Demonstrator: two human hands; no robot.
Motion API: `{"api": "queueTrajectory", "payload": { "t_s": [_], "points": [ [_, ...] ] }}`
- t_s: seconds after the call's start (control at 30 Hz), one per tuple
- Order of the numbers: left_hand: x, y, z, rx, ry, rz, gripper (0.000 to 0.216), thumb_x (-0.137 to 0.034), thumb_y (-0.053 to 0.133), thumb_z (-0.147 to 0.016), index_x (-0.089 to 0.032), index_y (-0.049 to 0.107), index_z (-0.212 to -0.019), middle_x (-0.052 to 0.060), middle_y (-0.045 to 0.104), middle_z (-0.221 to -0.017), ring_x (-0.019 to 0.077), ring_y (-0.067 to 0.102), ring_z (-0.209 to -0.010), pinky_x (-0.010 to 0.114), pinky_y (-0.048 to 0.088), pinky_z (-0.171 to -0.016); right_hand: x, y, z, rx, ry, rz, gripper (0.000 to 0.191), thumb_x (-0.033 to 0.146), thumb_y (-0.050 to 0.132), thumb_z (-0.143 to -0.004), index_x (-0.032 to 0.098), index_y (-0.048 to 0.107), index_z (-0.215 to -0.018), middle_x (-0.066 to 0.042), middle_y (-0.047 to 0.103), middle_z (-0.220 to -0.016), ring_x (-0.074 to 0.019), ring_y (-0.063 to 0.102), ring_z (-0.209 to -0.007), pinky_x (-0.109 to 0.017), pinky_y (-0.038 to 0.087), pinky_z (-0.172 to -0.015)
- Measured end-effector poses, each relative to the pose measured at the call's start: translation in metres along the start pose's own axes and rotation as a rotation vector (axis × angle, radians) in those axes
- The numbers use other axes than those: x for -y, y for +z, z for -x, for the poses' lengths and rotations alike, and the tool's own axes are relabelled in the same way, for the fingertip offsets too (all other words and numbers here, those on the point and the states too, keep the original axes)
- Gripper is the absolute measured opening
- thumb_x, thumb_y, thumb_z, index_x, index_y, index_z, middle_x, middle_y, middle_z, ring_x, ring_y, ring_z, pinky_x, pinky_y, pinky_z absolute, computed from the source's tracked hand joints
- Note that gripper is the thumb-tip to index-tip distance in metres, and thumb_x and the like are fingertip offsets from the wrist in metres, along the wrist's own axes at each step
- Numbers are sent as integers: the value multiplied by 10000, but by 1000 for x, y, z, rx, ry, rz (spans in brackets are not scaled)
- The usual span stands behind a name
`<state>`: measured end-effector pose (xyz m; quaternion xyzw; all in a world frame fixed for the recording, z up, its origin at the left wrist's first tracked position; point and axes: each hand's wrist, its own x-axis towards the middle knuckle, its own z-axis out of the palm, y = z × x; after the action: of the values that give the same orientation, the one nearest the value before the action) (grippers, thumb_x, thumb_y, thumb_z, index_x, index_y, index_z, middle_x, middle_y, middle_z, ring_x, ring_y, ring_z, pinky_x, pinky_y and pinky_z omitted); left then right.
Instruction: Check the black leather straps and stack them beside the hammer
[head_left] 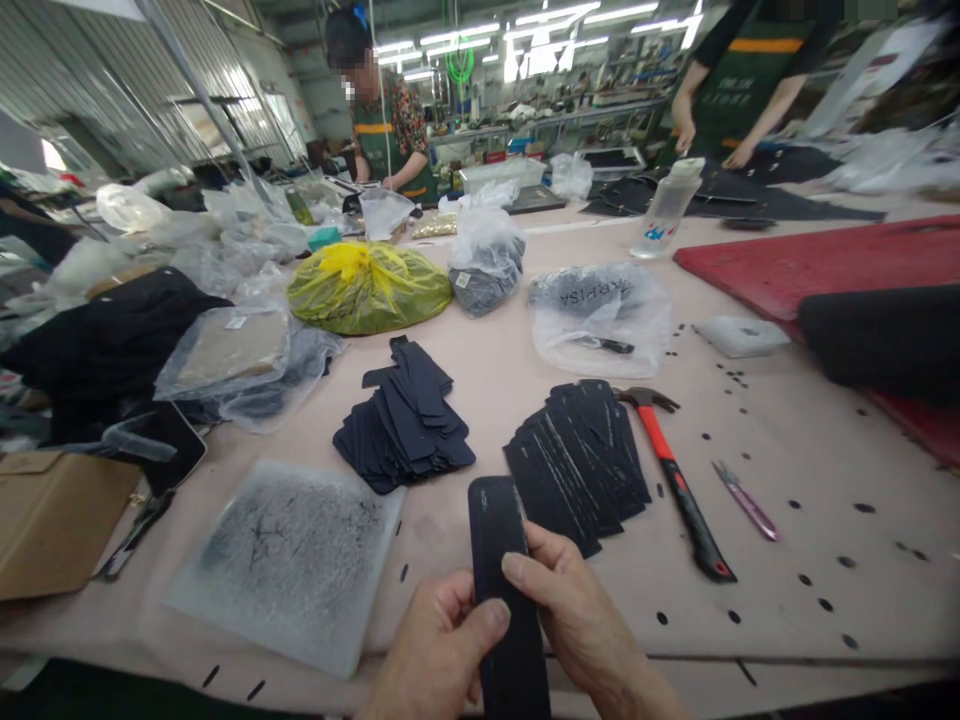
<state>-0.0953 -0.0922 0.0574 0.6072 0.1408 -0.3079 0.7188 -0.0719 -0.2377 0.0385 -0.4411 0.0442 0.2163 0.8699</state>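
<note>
A long black leather strip [499, 545] stands upright at the near table edge, held by both hands. My left hand [435, 650] pinches its lower left side, thumb laid across the front. My right hand [581, 620] grips the right edge, thumb on the strip's face. Just beyond lie a fanned row of black strips [581, 455] on the right and a looser pile of black pieces [409, 420] on the left.
A scratched translucent cutting pad [289, 555] lies at the near left. A red-handled hammer [675, 480] and a small purple tool [746, 500] lie to the right. Plastic bags, a yellow bag [367, 285], a bottle [667, 205] and a red mat [825, 265] sit farther back. Two people work at the far side.
</note>
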Motion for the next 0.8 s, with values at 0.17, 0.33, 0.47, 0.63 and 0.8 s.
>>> {"api": "queueTrajectory", "payload": {
  "t_s": [0.17,0.33,0.47,0.63,0.8],
  "points": [
    [18,3,8,107,-3,67,527,-615,773,-632,-120,667,-782,19,586,-627,106,506,-542,214,417,-539,-3,6,-1,-129,74,-58,243,324,793,-716,145,635,-760,52,499,-579,-69,366,-482,-177,329,-452],
    [0,-6,11,-126,102,-135,415,-550,689,-762,-147,627,-836,-23,538,-604,85,455,-500,192,350,-475,-17,8,5,-98,102,-85,224,308,786,-744,153,643,-821,39,541,-612,-88,445,-496,-200,408,-471],
    [-12,-15,8,-117,112,-193,338,-479,636,-823,-141,623,-841,16,613,-682,118,536,-584,213,405,-539,-16,9,-2,-363,-11,-213,269,313,843,-684,173,678,-844,26,638,-657,-110,530,-534,-222,475,-520],
    [3,-17,8,-99,97,-73,250,-357,649,-806,-116,644,-870,41,658,-731,146,593,-678,237,452,-639,-7,2,-12,-660,-267,-287,371,236,869,-618,237,715,-955,34,728,-932,-144,625,-862,-224,504,-784],
    [12,-24,5,-201,145,81,275,-393,612,-844,-120,628,-871,20,638,-670,115,563,-569,233,452,-601,-15,-11,-1,-608,-242,-247,306,256,818,-692,229,710,-976,14,727,-931,-182,639,-913,-313,506,-863]
  ]
}}
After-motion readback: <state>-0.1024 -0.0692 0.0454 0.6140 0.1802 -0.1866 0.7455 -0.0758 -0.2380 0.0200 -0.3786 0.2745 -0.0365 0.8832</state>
